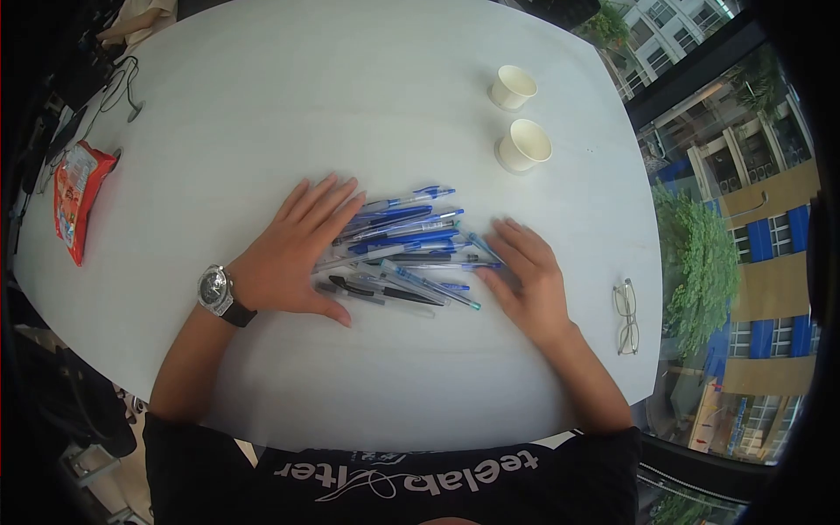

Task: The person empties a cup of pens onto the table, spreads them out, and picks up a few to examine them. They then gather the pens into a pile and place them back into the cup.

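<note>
A loose pile of pens (411,234), mostly blue and clear with a few black ones, lies on the table in front of me. My left hand (302,241) is at the pile's left side, palm down with fingers spread, its edge against the pen ends. At the right side is my right hand (529,276), thumb and fingers apart and slightly curved. A clear pen with a teal end (484,247) lies in the gap between that thumb and the forefinger. A black pen (385,290) lies near the front of the pile. Some pen ends are hidden by my left hand.
Two white paper cups (526,146) stand beyond the pile on the right. Eyeglasses (626,317) lie near the table's (289,96) right edge. A red snack bag (79,201) and cables (122,83) are at the left. Another person's arm (131,28) shows at top left.
</note>
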Demonstrator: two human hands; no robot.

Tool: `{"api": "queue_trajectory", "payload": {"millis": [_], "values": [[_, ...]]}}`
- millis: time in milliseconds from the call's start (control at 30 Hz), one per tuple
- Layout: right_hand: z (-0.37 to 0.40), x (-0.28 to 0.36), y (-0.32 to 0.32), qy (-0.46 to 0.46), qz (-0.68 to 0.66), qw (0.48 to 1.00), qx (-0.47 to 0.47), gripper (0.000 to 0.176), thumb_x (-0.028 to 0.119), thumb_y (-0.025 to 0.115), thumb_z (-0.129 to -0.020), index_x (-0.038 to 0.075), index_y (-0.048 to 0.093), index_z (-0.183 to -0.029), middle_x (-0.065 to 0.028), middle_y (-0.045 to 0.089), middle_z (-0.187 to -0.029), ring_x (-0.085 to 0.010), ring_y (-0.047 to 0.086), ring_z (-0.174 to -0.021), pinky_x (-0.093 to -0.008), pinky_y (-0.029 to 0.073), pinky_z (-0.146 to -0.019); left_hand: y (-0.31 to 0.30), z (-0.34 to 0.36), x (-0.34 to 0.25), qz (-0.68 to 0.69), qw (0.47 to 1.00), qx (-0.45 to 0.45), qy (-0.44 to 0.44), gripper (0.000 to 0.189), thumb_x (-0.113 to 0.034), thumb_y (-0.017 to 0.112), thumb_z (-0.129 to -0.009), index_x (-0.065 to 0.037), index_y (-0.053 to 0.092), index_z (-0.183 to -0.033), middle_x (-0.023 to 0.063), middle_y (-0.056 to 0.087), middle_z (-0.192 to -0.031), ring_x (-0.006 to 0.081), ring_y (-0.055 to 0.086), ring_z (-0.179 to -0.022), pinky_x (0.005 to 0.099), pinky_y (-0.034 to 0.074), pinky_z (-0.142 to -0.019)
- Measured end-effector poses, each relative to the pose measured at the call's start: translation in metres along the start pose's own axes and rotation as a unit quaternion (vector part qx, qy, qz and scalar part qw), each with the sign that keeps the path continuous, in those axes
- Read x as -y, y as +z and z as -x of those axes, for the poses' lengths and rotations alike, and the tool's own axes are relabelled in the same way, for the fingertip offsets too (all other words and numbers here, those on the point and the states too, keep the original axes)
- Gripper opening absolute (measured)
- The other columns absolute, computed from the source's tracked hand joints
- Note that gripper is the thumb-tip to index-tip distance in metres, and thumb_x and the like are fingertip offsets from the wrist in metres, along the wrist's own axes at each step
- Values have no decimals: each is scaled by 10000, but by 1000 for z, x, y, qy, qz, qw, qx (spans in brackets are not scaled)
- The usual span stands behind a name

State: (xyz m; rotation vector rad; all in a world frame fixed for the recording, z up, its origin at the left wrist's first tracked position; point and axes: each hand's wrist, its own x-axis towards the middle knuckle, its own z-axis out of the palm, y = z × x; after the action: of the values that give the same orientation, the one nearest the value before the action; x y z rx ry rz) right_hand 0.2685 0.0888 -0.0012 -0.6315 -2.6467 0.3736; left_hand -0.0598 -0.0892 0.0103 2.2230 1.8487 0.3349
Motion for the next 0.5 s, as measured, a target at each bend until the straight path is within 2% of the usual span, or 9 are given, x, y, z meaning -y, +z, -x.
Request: {"api": "queue_trajectory", "payload": {"millis": [100,200,233,267,333,367,400,467,500], "values": [[-12,-7,3,-5,-42,999,-30,303,167,814,-925,40,791,-1198,-156,670,-1409,-349,647,-1260,-443,522,-1065,6,-19,-6,-4,1000,-2,21,1533,-824,881,-560,-21,228,-1690,232,249,-1748,428,165,-1638,644,72,-1318],[-32,-2,14,-15,-128,991,-25,294,143,801,-932,37,787,-1205,-156,684,-1369,-342,650,-1253,-427,562,-1019,11,-36,-8,23,999,-23,41,1478,-791,888,-600,-29,241,-1688,225,274,-1739,424,182,-1635,649,76,-1315],[-37,1,18,-24,-183,983,-2,312,111,772,-951,44,764,-1256,-157,650,-1414,-327,653,-1253,-396,602,-952,12,-41,-10,30,998,-34,53,1434,-760,895,-626,-29,257,-1682,220,313,-1721,421,218,-1624,651,97,-1312],[-41,8,18,-26,-181,983,-1,312,111,772,-951,44,764,-1256,-157,650,-1414,-327,653,-1253,-396,602,-952,14,-44,-10,30,997,-37,53,1434,-760,895,-626,-29,257,-1682,220,313,-1721,421,218,-1624,651,97,-1312],[-46,21,13,34,-274,959,69,360,85,744,-969,45,722,-1327,-162,591,-1489,-320,652,-1266,-377,625,-904,18,-46,-10,49,996,-42,56,1414,-735,913,-624,-45,272,-1679,215,343,-1706,413,253,-1613,650,119,-1311],[-46,19,13,22,-285,957,38,423,126,749,-977,64,677,-1390,-158,537,-1550,-335,630,-1310,-411,592,-984,17,-45,-9,51,996,-42,55,1414,-735,913,-624,-45,272,-1679,215,343,-1706,413,253,-1613,650,119,-1311],[-46,15,11,23,-285,957,39,423,126,749,-977,64,677,-1390,-158,537,-1550,-335,630,-1310,-411,592,-984,12,-42,-7,74,995,-43,57,1420,-743,914,-613,-57,276,-1679,213,346,-1706,410,265,-1610,649,128,-1311],[-41,5,5,51,-162,985,-38,454,214,749,-989,65,653,-1407,-165,538,-1550,-372,579,-1379,-437,539,-1066,6,-35,-2,101,992,-42,61,1426,-750,915,-601,-68,280,-1680,211,349,-1706,407,276,-1606,648,137,-1311],[-39,3,2,87,-165,982,-39,502,345,671,-1044,45,603,-1442,-209,510,-1572,-414,510,-1449,-464,468,-1146,3,-30,0,84,994,-46,50,1439,-759,916,-587,-78,278,-1682,210,348,-1707,403,274,-1607,646,137,-1311]]}}
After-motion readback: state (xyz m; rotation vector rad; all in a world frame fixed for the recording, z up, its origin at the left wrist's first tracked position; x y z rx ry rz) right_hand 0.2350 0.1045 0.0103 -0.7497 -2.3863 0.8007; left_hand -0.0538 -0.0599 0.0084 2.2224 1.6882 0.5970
